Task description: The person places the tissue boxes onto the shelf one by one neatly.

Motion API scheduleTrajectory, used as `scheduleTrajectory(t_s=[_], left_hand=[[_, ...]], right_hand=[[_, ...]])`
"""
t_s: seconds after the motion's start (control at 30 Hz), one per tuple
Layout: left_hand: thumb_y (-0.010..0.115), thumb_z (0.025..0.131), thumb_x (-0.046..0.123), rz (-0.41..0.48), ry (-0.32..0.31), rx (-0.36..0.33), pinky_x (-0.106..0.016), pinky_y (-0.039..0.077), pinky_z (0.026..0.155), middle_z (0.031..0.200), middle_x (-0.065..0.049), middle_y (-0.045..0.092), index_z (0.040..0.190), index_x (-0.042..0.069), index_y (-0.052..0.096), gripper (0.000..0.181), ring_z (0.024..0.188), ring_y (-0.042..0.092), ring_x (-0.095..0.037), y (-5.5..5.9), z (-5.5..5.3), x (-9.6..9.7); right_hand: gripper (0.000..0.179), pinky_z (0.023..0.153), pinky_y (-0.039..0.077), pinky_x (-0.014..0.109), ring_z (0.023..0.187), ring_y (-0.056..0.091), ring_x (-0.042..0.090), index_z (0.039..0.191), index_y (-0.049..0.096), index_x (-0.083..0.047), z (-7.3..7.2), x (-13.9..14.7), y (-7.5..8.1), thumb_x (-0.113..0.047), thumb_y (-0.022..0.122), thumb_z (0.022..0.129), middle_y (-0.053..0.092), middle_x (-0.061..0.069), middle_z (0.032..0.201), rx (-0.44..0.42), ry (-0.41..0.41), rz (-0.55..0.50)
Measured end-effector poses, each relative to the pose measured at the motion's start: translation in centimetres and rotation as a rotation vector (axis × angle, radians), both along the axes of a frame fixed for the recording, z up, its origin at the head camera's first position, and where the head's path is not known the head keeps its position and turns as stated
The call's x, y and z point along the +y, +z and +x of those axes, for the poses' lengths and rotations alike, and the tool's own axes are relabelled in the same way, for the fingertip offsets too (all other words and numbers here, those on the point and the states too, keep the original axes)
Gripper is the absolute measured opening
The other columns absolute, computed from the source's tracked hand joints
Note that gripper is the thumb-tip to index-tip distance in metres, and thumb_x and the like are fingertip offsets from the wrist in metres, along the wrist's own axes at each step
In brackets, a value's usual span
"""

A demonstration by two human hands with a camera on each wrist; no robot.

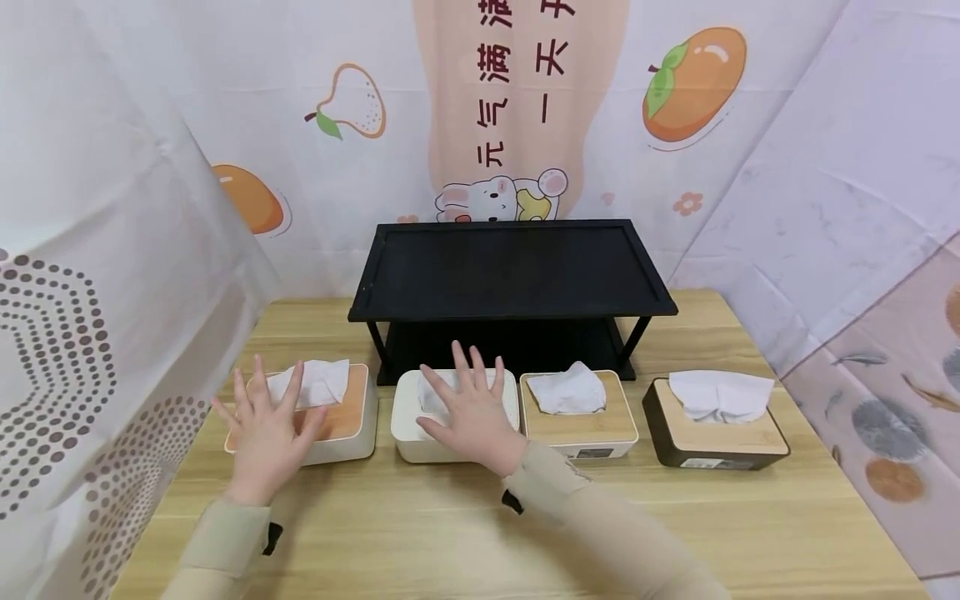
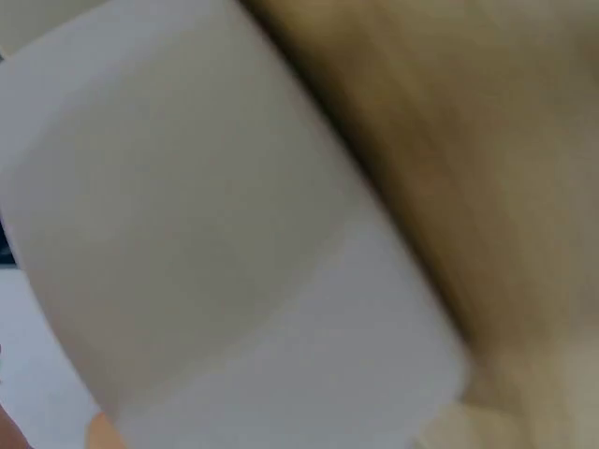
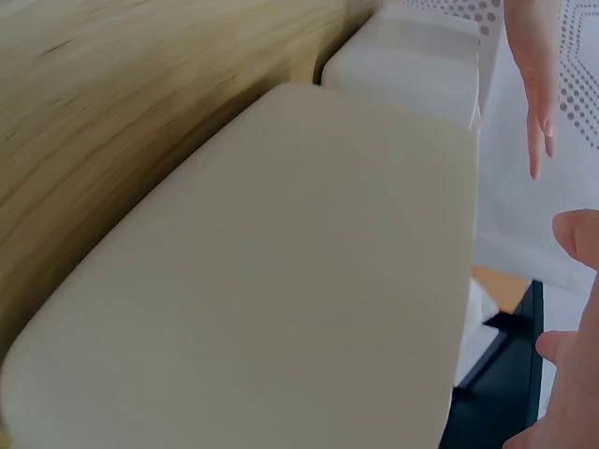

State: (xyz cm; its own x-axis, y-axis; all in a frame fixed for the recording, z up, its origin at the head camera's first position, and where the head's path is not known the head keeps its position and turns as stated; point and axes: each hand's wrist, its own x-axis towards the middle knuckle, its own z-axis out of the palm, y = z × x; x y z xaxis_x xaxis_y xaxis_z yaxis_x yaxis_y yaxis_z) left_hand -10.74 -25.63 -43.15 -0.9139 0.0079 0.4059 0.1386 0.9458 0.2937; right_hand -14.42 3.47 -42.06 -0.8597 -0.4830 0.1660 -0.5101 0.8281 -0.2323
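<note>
Sleeves (image 1: 225, 537) in pale beige come in from the near side over the wood-grain tabletop (image 1: 397, 533). Beyond the cuffs, the left hand (image 1: 264, 437) hangs above the orange-lidded box (image 1: 347, 419) at the left end of a row, and the right hand (image 1: 474, 421) above the white box (image 1: 407, 429) next to it. On both hands the fingers are spread and fairly straight, gripping nothing; the right wrist view shows a gap between the right fingers and the box below. One hand over each box probably suits the reach of each arm. To the right, the wood-lidded box (image 1: 618, 421) stands just beside the white box, and the dark brown box (image 1: 757, 433) sits apart at the right end. Tissues (image 1: 566, 392) poke from all four tops, likely drawn up so that they can be pinched easily. The line of boxes on the near side of the black stand (image 1: 510, 271) presumably keeps each one reachable. That stand's upper shelf rests on legs above a lower one; at the far side hangs a printed cloth (image 1: 255, 50), probably a plain screen for the workspace.
</note>
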Motion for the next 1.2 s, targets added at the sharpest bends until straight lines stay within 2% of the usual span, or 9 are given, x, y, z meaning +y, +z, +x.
scheduleTrajectory(t_s=[0.2, 0.37, 0.53, 0.7, 0.93, 1.1, 1.2], left_hand=[[0.044, 0.095, 0.050, 0.036, 0.041, -0.034, -0.068, -0.019, 0.101, 0.155, -0.025, -0.015, 0.150, 0.014, 0.027, 0.068, 0.139, -0.014, -0.051, -1.1, 1.1, -2.3], [0.045, 0.095, 0.050, 0.064, 0.064, -0.056, -0.069, -0.019, 0.101, 0.153, -0.030, -0.016, 0.150, 0.011, 0.027, 0.069, 0.138, -0.014, -0.054, -2.1, 1.6, -3.7], [0.050, 0.089, 0.061, 0.014, 0.081, -0.096, -0.071, -0.014, 0.102, 0.152, -0.033, -0.015, 0.151, 0.015, 0.023, 0.082, 0.137, -0.011, -0.057, -2.9, 1.6, -4.5], [0.056, 0.083, 0.064, -0.019, 0.094, -0.111, -0.075, -0.007, 0.101, 0.152, -0.034, -0.012, 0.152, 0.016, 0.022, 0.091, 0.136, -0.005, -0.060, -3.2, 1.4, -4.8], [0.059, 0.081, 0.063, -0.002, 0.106, -0.146, -0.078, 0.003, 0.099, 0.151, -0.034, -0.016, 0.153, 0.020, 0.016, 0.094, 0.137, -0.008, -0.058, -3.5, 2.5, -5.7], [0.067, 0.076, 0.060, 0.019, 0.099, -0.178, -0.080, 0.009, 0.095, 0.150, -0.033, -0.020, 0.153, 0.019, 0.015, 0.101, 0.137, -0.015, -0.056, -3.6, 2.6, -5.9], [0.072, 0.072, 0.059, 0.022, 0.092, -0.179, -0.081, 0.012, 0.092, 0.148, -0.041, -0.011, 0.153, 0.017, 0.017, 0.106, 0.135, -0.008, -0.061, -3.6, 2.5, -6.0]], right_hand=[[0.068, 0.109, 0.004, 0.064, 0.145, 0.007, 0.037, 0.150, 0.023, -0.036, -0.3, -2.8, -0.2, -0.063, 0.043, 0.091, 0.004, 0.016, 0.159, -0.019, 0.033, 0.074], [0.071, 0.111, 0.002, 0.062, 0.146, 0.007, 0.036, 0.150, 0.023, -0.036, -0.3, -5.0, -0.6, -0.064, 0.046, 0.089, 0.006, 0.018, 0.159, -0.060, 0.065, 0.089], [0.074, 0.112, 0.000, 0.060, 0.146, 0.006, 0.035, 0.150, 0.019, -0.039, -0.4, -6.6, -1.1, -0.070, 0.042, 0.087, 0.007, 0.020, 0.158, -0.067, 0.064, 0.143], [0.077, 0.113, -0.003, 0.058, 0.147, 0.004, 0.034, 0.150, 0.019, -0.040, -0.5, -7.6, -1.5, -0.075, 0.039, 0.084, 0.012, 0.019, 0.158, -0.089, 0.060, 0.174], [0.079, 0.113, -0.003, 0.055, 0.147, 0.007, 0.033, 0.150, 0.015, -0.043, -0.4, -9.5, -2.3, -0.079, 0.035, 0.083, 0.031, 0.010, 0.153, -0.084, 0.079, 0.258], [0.080, 0.114, -0.001, 0.054, 0.146, 0.012, 0.031, 0.150, 0.015, -0.042, -0.4, -10.8, -2.8, -0.079, 0.036, 0.082, 0.039, 0.005, 0.149, -0.069, 0.071, 0.310], [0.080, 0.114, 0.002, 0.053, 0.145, 0.017, 0.030, 0.150, 0.018, -0.040, -0.4, -11.6, -3.0, -0.077, 0.039, 0.083, 0.042, 0.003, 0.147, -0.045, 0.066, 0.325]])
